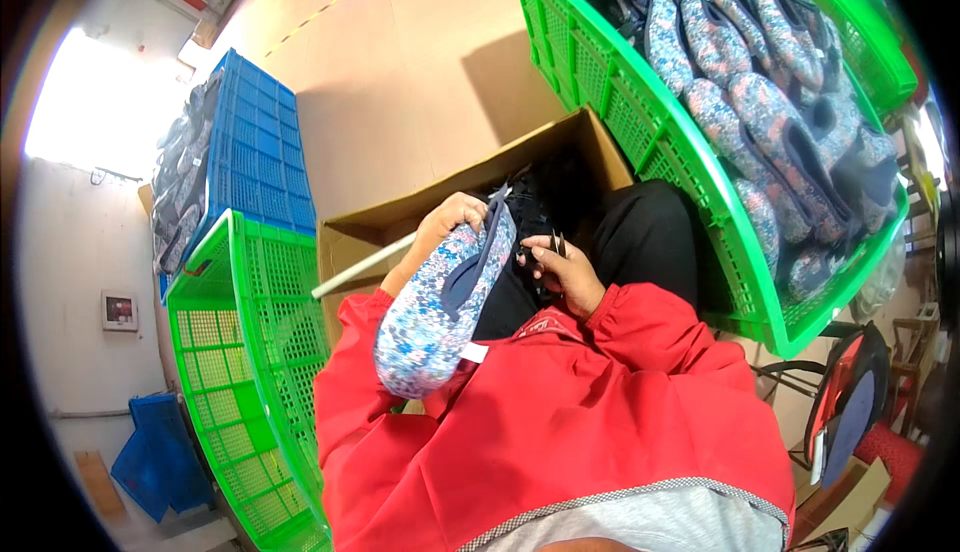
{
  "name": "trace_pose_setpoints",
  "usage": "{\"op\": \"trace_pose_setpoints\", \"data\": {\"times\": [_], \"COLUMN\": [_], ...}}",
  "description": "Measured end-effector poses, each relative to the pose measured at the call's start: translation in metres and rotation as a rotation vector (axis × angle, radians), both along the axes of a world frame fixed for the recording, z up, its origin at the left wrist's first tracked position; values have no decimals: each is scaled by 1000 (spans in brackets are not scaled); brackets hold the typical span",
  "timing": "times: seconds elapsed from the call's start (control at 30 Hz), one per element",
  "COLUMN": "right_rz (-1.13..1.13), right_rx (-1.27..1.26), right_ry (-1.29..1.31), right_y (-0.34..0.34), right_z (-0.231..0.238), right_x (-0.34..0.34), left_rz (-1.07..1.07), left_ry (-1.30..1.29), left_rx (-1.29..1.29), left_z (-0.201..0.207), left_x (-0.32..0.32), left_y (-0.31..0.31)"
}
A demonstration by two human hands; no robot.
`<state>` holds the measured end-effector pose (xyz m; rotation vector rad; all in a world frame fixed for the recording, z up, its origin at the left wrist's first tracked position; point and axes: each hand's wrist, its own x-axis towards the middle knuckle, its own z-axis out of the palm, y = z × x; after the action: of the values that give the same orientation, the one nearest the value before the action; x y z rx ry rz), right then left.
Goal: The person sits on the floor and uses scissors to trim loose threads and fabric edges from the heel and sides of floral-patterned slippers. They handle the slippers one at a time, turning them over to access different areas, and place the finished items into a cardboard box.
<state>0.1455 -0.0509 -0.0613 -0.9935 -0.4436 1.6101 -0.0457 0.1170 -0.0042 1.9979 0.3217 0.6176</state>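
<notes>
My left hand (455, 220) is closed on one end of a blue, white and pink floral fabric slipper (420, 327). The slipper hangs down over my red sleeve, its dark-lined opening facing right and a small white tag at its lower side. Just right of it, my right hand (570, 277) is closed on thread snips (558, 244), whose short dark points stick up past the fingers. The snips are apart from the slipper. Most of their body is hidden in the hand.
A cardboard box (400, 207) with black material inside stands before me. A green crate (640, 142) heaped with floral slippers (760, 112) is at right. At left stand another green crate (255, 322) and a blue crate (255, 142) holding grey items. A pale rod (362, 267) crosses the box's left side.
</notes>
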Motion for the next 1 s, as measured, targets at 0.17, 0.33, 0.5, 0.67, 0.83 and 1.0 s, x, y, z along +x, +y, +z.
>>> {"op": "trace_pose_setpoints", "data": {"times": [0.17,0.33,0.5,0.67,0.83,1.0], "right_rz": [118,133,173,157,165,155], "right_rx": [-11,-1,16,22,17,52], "right_ry": [15,-34,-101,-119,-118,-78], "right_y": [-6,-4,-6,-6,-7,-7], "right_z": [-3,-6,-6,-12,-8,-14], "right_x": [-4,-5,-7,-7,-6,-6], "left_rz": [-44,-151,-109,62,77,92], "left_ry": [-3,161,162,290,373,456], "left_rx": [-115,-110,-168,-57,-139,-137], "left_z": [0,9,13,19,26,40], "left_x": [-12,-19,-20,-14,-10,5], "left_y": [-37,-47,-55,-68,-74,-78]}}
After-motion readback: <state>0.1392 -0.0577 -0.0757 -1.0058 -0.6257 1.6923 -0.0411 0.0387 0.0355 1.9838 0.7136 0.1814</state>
